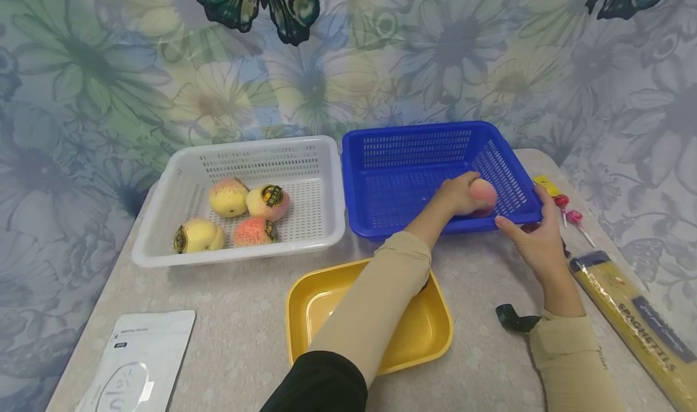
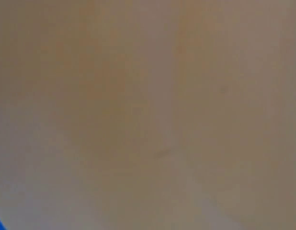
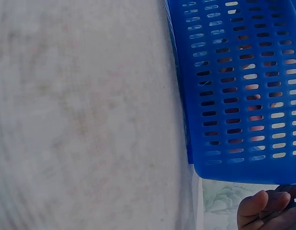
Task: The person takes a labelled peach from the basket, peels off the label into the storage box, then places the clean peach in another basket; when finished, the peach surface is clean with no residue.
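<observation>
"One table [image 1: 234, 339], and at its far side a white basket [image 1: 294, 250] on the left, a blue basket [image 1: 425, 126] on the right. Which counts here?"

"The blue one. It wants bracing, or it could skid."

"And that yellow tray [image 1: 435, 333] on the near side?"

"The left forearm [image 1: 376, 297] reaches across it; better carried high, clear of the edge."

"Who's minding the blue basket?"

"The right hand [image 1: 536, 236], thumb and fingers wrapped about its near right corner. Firm enough to steady, I'd say, without tipping."

"And the left hand [image 1: 460, 195]?"

"Fingers curled round the peach [image 1: 484, 194], inside the blue basket, by that same corner. Going in or coming out, I can't tell."

"So what makes it neat?"

"A soft grip, I'd think, since peaches bruise, and fingers opened only once the fruit rests on something. Don't drop it."
</observation>
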`<state>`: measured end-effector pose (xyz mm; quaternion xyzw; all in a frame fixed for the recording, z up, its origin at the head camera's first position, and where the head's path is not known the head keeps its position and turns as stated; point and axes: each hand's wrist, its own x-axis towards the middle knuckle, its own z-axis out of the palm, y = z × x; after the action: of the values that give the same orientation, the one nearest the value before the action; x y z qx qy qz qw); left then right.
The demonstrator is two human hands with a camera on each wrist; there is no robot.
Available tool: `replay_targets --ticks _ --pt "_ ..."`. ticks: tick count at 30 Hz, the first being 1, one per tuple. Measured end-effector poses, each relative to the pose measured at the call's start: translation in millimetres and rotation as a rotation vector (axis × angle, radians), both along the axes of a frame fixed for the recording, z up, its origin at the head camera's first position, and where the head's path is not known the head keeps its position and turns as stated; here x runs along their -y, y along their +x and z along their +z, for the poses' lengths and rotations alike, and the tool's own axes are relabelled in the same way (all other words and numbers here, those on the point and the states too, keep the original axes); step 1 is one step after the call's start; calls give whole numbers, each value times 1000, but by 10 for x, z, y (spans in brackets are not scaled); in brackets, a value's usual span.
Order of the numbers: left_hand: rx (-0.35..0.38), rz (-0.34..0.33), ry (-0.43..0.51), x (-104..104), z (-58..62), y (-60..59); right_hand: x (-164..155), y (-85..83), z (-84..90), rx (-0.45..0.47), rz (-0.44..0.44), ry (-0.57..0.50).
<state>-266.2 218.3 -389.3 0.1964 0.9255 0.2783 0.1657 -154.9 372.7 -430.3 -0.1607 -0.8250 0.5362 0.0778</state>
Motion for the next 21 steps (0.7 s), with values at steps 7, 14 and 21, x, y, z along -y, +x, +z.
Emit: replay_targets --ticks 7,14,21 --pt "-22 -13 -24 75 120 17 9 6 15 -45 3 18" --pt "-80 -71 3 152 440 68 14 22 38 -43 18 51" --pt "-76 -157 96 241 950 359 -13 30 35 15 35 76"
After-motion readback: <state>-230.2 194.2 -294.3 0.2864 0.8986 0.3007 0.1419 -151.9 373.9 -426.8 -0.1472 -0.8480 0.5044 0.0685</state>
